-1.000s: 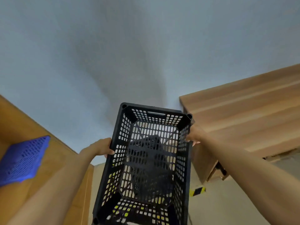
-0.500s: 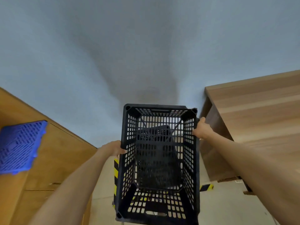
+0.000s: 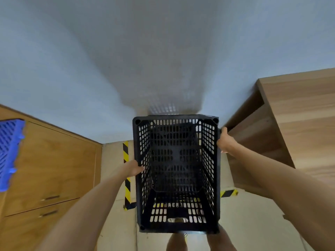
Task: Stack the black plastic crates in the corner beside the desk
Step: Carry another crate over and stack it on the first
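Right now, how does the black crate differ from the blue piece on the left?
The black crate is a deep open box seen from above; the blue piece looks flat, like a panel, cut off by the frame edge. The left hand and the right hand grip the black crate; nothing holds the blue piece, which lies on the wooden cabinet. Both have slotted, perforated surfaces.

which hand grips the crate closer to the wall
The right hand, holding the black crate near its far corner; the left hand grips about midway along its side.

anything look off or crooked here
Nothing stands out. The black crate is held level and square between the left hand and right hand, with no visible damage. Motion blur hides fine detail.
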A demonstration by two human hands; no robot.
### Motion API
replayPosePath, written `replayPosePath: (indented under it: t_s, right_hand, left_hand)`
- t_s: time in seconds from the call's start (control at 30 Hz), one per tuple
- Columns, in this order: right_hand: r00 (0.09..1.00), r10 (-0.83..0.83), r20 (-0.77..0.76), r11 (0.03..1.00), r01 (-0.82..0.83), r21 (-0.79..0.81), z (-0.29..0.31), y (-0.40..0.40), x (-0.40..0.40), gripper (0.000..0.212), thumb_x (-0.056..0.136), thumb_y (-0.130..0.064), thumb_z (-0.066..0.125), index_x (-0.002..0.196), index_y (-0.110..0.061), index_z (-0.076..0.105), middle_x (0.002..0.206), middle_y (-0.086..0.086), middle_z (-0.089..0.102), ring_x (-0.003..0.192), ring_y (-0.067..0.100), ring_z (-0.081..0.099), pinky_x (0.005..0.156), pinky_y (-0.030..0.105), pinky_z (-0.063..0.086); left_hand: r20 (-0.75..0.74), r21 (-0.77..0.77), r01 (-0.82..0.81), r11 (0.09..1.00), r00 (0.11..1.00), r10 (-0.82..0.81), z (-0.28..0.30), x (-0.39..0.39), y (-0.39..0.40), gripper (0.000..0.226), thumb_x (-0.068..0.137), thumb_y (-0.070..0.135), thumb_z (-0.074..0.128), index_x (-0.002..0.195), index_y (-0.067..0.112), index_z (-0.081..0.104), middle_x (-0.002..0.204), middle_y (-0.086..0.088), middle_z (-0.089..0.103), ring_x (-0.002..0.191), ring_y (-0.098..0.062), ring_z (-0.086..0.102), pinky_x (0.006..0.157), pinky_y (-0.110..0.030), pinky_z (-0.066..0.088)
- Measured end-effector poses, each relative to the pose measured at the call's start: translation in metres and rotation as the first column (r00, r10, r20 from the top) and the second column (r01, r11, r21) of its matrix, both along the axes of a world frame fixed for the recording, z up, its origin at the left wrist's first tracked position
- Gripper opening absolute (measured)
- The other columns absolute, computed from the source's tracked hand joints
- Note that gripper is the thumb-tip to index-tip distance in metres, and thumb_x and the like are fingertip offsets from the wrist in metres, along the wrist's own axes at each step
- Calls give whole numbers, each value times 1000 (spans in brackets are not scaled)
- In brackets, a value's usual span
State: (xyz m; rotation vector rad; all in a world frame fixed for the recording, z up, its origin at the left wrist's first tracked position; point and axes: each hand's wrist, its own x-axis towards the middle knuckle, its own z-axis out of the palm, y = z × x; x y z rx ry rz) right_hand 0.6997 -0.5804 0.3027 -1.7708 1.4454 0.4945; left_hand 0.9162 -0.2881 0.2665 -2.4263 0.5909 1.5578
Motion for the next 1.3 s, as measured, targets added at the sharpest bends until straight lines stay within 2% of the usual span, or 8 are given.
replayPosePath:
  t_s: [0.2,0.33,0.47,0.67,0.83,1.0,1.17,1.3]
  right_hand:
    - [996,86,-17,996,-86,17,-39,-29,42,43,95,-2,40,135,-2,24,108,27,51,104,42,56,90,49,46]
    - [996,86,-26,991,-82,109,-59,-44,62,13,100,-7,34,96,4,40,120,23,51,102,35,56,94,45,43]
    - [997,65,36,998,-65,17,-90,-55,68,43,91,-4,47,131,5,32,130,29,47,116,41,51,94,46,47]
    - [995,88,40,996,-89,28,-115,-67,68,46,90,-2,48,133,4,34,129,24,48,115,38,51,89,40,48]
    - [996,67,60,997,-69,32,-129,-74,69,43,91,-3,49,132,2,38,126,23,52,110,35,54,86,39,48]
    - [986,159,-45,983,-154,99,-138,-51,43,53,95,-10,51,143,-5,29,125,21,56,110,34,58,85,36,49]
    - [964,256,-78,966,-258,-11,-149,-32,26,42,96,-11,45,135,-6,30,114,21,60,92,33,59,75,39,46]
    - [966,256,-30,966,-257,-15,-159,-29,24,44,97,-16,46,134,-4,25,104,19,60,91,35,61,76,41,45]
  left_hand:
    - [165,-33,-107,994,980,111,-27,-5,-13,72,99,39,44,152,6,9,133,-16,57,117,-33,58,94,-41,49]
    - [252,-176,-139,974,951,181,-45,3,-29,46,97,21,48,136,2,33,134,-17,48,113,-34,56,87,-40,48]
    - [274,-249,-204,947,923,271,-61,13,-44,34,95,11,47,127,3,38,129,-17,51,111,-37,56,81,-39,43]
    - [336,-291,-193,937,896,289,-91,7,-52,41,98,12,44,134,10,26,106,-19,67,86,-40,64,65,-37,45]
    - [367,-239,-192,952,890,271,-103,9,-63,52,100,9,41,147,8,17,77,-6,55,57,-21,48,55,-31,37]
    - [389,-166,-169,971,894,222,-109,8,-55,72,101,18,40,153,17,-10,100,-17,68,73,-29,58,71,-39,48]
    - [456,-163,-114,980,872,177,-115,9,-54,74,101,18,40,153,15,-14,99,-15,69,68,-27,56,65,-37,47]
    - [495,-113,-52,992,863,101,-119,10,-54,74,101,13,39,153,9,-13,117,-15,64,70,-27,57,62,-36,44]
